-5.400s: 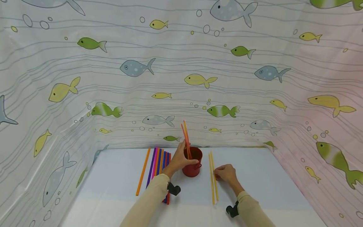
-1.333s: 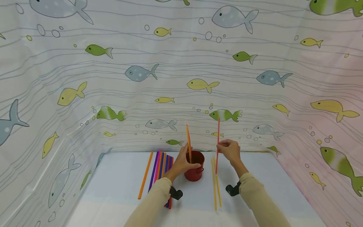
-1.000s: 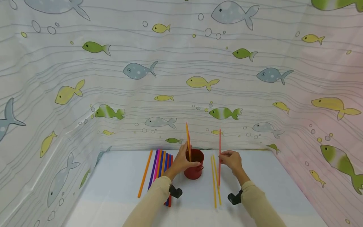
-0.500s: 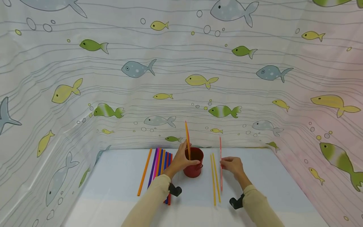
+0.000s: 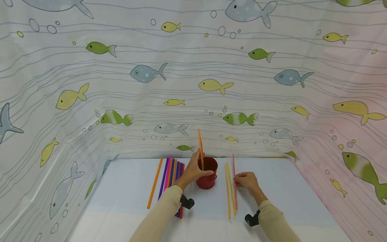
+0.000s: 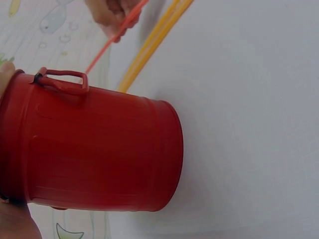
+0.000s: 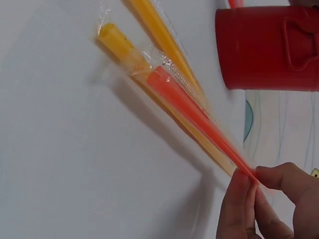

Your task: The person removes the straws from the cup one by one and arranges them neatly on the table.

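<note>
My left hand grips a small red metal bucket by its rim, with the thumb over the near side. An orange straw and a pinkish-red one stand in the bucket, leaning toward the far left. To the right of the bucket, my right hand pinches a red straw in clear wrapping between thumb and fingers. This straw lies low and lengthwise just right of two wrapped yellow straws; in the right wrist view it overlaps the nearer one.
Left of the bucket lies a row of thicker sticks or tubes in purple, pink, orange, blue and red, partly hidden by the left arm. An orange one sits apart at the row's left. Fish-printed curtain surrounds the white table.
The right hand, earlier at the yellow straws, later held the red straw upright above them and has since lowered it beside them. Fewer straws stand in the bucket. The left hand stays on it.
</note>
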Motion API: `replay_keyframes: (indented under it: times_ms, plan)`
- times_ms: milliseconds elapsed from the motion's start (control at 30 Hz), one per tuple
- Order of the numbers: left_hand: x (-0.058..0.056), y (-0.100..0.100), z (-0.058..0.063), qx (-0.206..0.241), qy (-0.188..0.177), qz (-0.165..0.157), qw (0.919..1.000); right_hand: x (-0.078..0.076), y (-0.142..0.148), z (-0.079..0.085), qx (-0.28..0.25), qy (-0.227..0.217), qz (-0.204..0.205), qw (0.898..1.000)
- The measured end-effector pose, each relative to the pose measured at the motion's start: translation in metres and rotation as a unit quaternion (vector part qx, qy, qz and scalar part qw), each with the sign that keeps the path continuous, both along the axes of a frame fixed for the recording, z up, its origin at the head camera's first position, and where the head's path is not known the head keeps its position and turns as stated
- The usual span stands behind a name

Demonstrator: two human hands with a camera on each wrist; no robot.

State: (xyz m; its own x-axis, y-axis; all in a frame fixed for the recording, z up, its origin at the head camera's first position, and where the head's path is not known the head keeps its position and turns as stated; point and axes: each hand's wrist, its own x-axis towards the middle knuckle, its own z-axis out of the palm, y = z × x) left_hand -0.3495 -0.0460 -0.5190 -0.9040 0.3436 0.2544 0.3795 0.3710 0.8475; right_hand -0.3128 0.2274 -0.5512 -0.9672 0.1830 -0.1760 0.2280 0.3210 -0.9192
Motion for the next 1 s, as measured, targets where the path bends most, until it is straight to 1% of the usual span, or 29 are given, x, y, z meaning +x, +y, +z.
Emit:
replay_keyframes:
  times_ms: [200, 567, 633, 833, 1000]
  plan:
    - [0.000, 0.000, 0.001, -0.003, -0.006, -0.001, 1.0000, 0.002, 0.001, -0.001, 0.053, -0.013, 0.008, 0.998]
    - [0.000, 0.001, 0.001, 0.004, -0.010, -0.001, 0.9999, 0.000, 0.002, -0.011, 0.082, -0.022, 0.015, 0.996]
    - [0.000, 0.001, 0.001, 0.003, -0.012, 0.000, 0.9999, 0.001, 0.002, -0.011, 0.089, -0.021, 0.016, 0.996]
    - [0.000, 0.002, 0.001, 0.003, -0.016, 0.002, 0.9999, 0.002, 0.000, -0.010, 0.140, -0.013, 0.030, 0.990]
    - [0.000, 0.002, 0.001, 0.004, -0.013, 0.003, 0.9999, 0.002, -0.003, -0.010, 0.140, -0.013, 0.026, 0.990]
